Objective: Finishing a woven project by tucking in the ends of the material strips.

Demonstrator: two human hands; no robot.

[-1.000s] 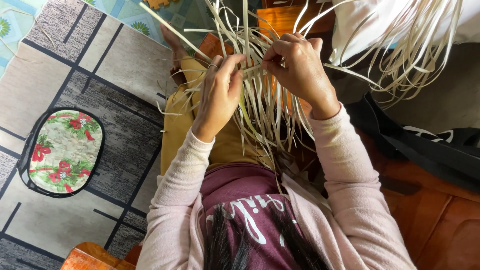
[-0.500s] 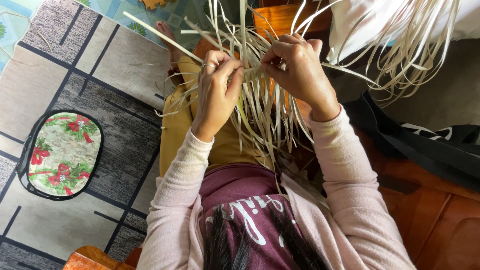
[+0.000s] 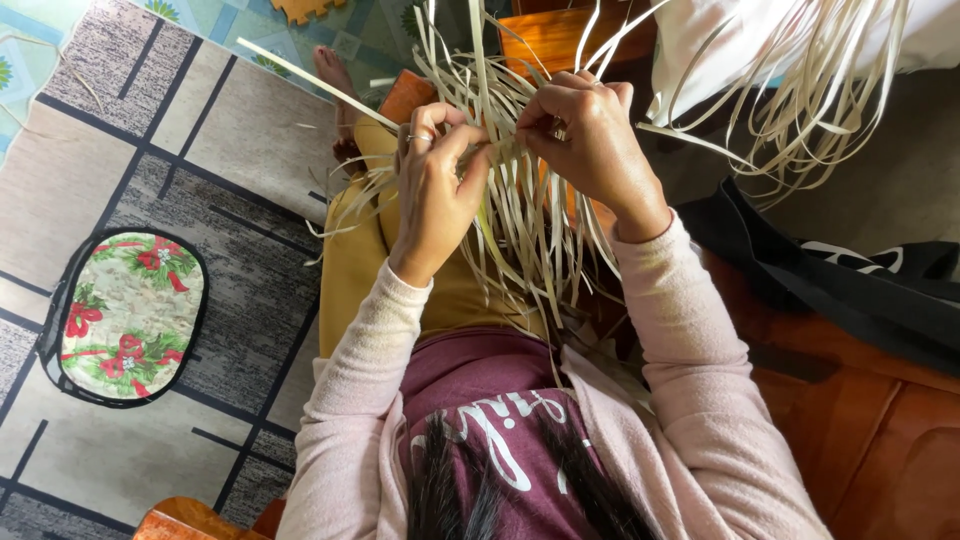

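Observation:
A loose bundle of pale flat palm-leaf strips [image 3: 520,215] hangs over my lap and fans upward. My left hand [image 3: 435,190], with a ring on one finger, pinches strips at the crossing point. My right hand [image 3: 590,140] grips strips beside it, fingertips nearly touching the left hand's. I wear a pink cardigan, a maroon shirt and yellow trousers. My bare foot [image 3: 335,80] shows on the floor beyond the strips.
An oval floral cushion [image 3: 125,315] with black edging lies on the grey patterned rug at the left. More strips [image 3: 820,90] spread at the upper right over a white cloth. A black bag [image 3: 850,290] rests on the orange-brown seat at the right.
Both hands have stayed on the strips and shifted slightly up; the left fingers have closed tighter at the crossing. The view has drifted a little.

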